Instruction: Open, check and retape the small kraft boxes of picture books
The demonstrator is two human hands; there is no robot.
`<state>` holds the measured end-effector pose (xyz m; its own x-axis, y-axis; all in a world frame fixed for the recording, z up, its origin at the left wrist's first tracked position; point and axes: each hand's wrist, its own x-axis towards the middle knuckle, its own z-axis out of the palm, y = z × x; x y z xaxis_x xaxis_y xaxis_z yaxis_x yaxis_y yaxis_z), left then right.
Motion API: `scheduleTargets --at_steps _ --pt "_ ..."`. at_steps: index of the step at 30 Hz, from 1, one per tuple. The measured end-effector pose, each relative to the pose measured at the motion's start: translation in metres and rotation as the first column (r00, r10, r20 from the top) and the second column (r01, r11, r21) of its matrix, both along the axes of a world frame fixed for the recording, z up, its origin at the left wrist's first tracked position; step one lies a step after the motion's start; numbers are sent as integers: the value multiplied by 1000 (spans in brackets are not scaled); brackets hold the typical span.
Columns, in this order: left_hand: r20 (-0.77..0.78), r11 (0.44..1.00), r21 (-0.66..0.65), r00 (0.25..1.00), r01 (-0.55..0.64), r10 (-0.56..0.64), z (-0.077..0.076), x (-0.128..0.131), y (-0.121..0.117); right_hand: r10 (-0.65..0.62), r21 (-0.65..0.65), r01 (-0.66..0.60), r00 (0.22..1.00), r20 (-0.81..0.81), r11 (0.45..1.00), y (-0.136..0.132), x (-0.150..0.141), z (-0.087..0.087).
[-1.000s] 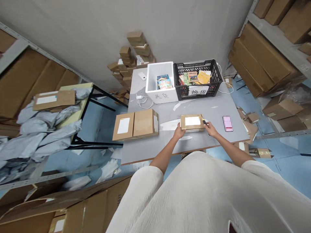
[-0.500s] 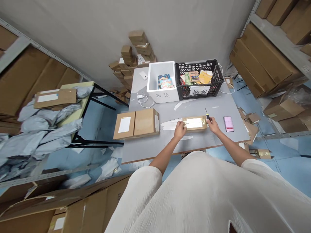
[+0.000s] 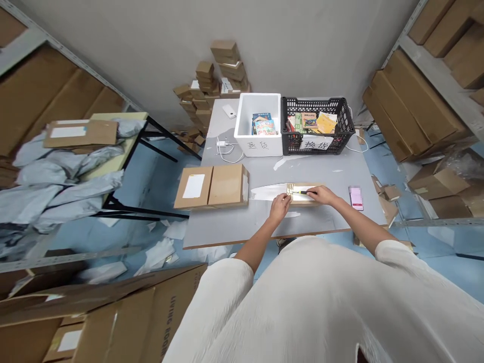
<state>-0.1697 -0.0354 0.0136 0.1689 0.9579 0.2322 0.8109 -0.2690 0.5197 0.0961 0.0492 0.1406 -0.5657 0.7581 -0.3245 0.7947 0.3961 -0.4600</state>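
A small cardboard box [image 3: 306, 200] with shiny tape and a white label lies on the grey table in front of me. My left hand [image 3: 280, 205] grips its left end with bent fingers. In my right hand [image 3: 320, 194] is a utility knife [image 3: 301, 192], yellow and black, held flat above the box. The blade points left and meets the taped left end, close to my left fingertips. Whether it has gone through the tape is too small to tell.
Two cardboard boxes [image 3: 212, 186] stand left on the table [image 3: 234, 227]. Behind are a white foam bin [image 3: 260, 147] and a black crate [image 3: 316, 146], both holding books. A phone [image 3: 356, 197] lies right. Grey parcels [image 3: 56, 169] cover a side table.
My right hand has moved left from the box's right end, swinging the knife from pointing away to pointing left over the box. My left hand stays at the left end.
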Motion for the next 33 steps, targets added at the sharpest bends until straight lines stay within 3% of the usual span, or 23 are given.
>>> scheduleTargets --at_steps 10,18,22,27,33 --pt "53 999 52 999 2 -4 -6 3 0 56 4 -58 986 156 998 8 -21 15" --pt "13 993 -121 1000 -17 18 16 5 -2 61 11 -63 989 134 998 18 -23 10" --pt "15 989 -142 999 -32 34 27 6 -4 40 8 -43 973 228 999 28 -8 9" --pt "-25 988 -153 999 -32 29 34 6 -6 -24 -21 29 981 191 999 32 24 8" --pt "-51 990 -139 998 -38 31 39 6 -6 -79 -6 84 960 269 996 33 63 17"
